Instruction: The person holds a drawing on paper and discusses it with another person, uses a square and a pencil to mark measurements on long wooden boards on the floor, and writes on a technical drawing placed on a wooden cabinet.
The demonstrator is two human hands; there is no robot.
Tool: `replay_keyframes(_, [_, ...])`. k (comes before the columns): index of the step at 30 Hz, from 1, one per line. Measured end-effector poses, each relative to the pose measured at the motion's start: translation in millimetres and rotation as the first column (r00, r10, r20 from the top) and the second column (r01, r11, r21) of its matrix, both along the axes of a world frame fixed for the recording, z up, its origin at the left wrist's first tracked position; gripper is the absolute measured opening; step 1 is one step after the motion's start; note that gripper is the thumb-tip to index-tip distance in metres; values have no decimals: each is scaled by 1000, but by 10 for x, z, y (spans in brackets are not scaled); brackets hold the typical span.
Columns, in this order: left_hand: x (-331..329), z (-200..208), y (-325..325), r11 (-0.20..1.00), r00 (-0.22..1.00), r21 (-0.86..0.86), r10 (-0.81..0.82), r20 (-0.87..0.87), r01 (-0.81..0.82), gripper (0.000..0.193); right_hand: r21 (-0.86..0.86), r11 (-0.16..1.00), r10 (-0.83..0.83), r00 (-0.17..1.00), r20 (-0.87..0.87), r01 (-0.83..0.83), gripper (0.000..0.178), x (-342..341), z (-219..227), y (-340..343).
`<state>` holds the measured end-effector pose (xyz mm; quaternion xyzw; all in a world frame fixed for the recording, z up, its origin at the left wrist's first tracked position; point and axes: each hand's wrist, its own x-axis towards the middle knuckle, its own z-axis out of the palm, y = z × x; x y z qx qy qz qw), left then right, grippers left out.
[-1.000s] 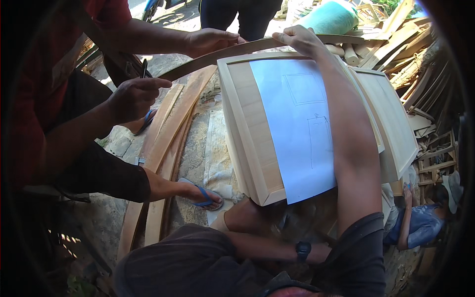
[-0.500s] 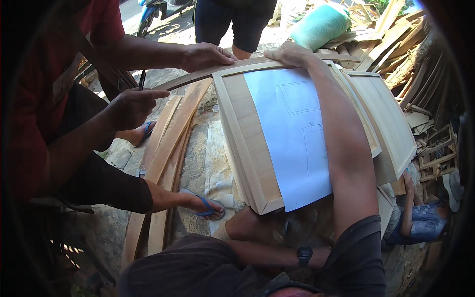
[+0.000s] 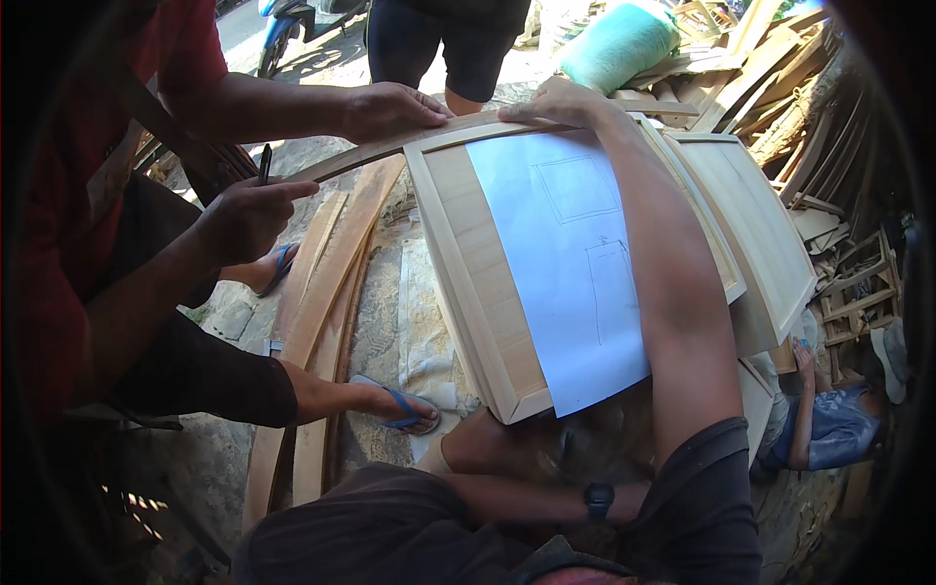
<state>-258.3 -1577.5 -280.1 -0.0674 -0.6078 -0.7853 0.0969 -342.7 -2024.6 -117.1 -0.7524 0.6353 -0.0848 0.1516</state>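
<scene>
My right hand (image 3: 564,101) reaches across to the far edge of a framed wooden panel (image 3: 472,271), its fingers closed over a thin curved wooden strip (image 3: 366,154) there. A co-worker in a red shirt holds the strip's left part with one hand (image 3: 395,109). That person's other hand (image 3: 244,216) is at the strip's left end, with a dark pen (image 3: 264,164) in it. On the panel lies a white sheet of paper (image 3: 551,283) with line sketches, partly under my right forearm. My left forearm, wearing a black watch (image 3: 599,500), lies across my lap; my left hand (image 3: 631,501) is mostly hidden by my right sleeve.
More framed panels (image 3: 751,224) lie at the right. Long planks (image 3: 327,322) rest on the ground beside the co-worker's sandalled foot. Scrap wood (image 3: 770,93) and a green sack (image 3: 624,47) are piled beyond. Another person (image 3: 834,429) sits at far right; someone stands ahead.
The whole view has shifted slightly, so things appear a little further left. My right hand and the co-worker's hands keep about the same places on the strip.
</scene>
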Motion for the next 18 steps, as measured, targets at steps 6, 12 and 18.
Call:
replay_keyframes(6, [-141, -125, 84, 998, 998, -56, -23, -54, 20, 46, 83, 996, -24, 999, -25, 26, 95, 20, 43, 1])
replay_keyframes(12, [-476, -619, 408, 999, 990, 17, 51, -134, -49, 55, -8, 1000, 4, 1000, 27, -4, 76, -19, -2, -50])
replay_keyframes(18, [-482, -488, 322, 984, 954, 129, 152, -258, -122, 51, -255, 966, 35, 999, -6, -35, 74, 6, 225, 41])
